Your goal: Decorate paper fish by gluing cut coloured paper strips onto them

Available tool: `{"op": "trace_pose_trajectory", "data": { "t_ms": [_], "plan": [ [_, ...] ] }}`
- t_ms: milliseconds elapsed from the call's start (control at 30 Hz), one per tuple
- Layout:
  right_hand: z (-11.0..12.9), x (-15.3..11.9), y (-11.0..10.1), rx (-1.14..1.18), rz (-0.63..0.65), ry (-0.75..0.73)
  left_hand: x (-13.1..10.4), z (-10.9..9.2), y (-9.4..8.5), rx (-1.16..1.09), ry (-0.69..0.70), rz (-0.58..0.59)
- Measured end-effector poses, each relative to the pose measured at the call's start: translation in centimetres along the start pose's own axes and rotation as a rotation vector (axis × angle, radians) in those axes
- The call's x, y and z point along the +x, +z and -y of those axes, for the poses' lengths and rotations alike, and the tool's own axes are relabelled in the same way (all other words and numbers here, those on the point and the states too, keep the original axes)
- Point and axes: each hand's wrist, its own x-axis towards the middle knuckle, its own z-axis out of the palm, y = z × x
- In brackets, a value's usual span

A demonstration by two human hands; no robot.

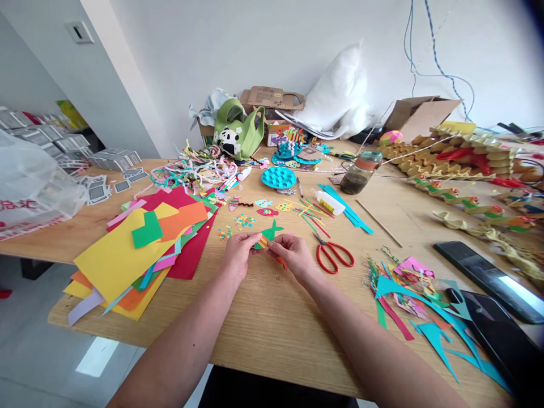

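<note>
Between my two hands, just above the wooden table (255,306), is a green paper fish (269,232) with orange-yellow stripes on it. My left hand (241,251) pinches its left side, while my right hand (291,253) grips it from the right with fingers closed. A small orange scrap (281,262) shows under the right fingers. Red-handled scissors (334,253) lie right of my right hand. Beyond the hands are small paper dots (245,221), a red paper fish (267,212), a yellow paper fish (284,207) and a blue paper fish (263,203).
Stacked coloured paper (110,255) covers the left. A glue bottle (330,202), blue strips (346,209), a wooden stick (379,223) and a glass jar (360,173) stand or lie beyond. Paper scraps (433,334) and a phone (488,277) are at right; a blue scalloped disc (278,177) lies farther back.
</note>
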Motion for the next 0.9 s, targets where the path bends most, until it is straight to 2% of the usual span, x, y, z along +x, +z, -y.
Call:
{"op": "trace_pose_trajectory", "data": {
  "t_ms": [300, 567, 767, 900],
  "plan": [
    [-0.14, 0.09, -0.05, -0.002, -0.021, -0.004, 0.13, -0.15, -0.04, -0.003, 0.024, -0.041],
    [0.30, -0.09, 0.00, 0.059, -0.053, 0.005, 0.10, -0.21, -0.03, -0.046, -0.070, 0.065],
    [0.16, 0.01, 0.02, 0.054, 0.009, -0.015, 0.01, -0.18, 0.03, -0.037, -0.050, 0.020],
    [0.14, -0.03, 0.10, 0.068, 0.014, -0.026, -0.13, -0.37, 0.14, -0.033, -0.048, 0.033]
  ]
}}
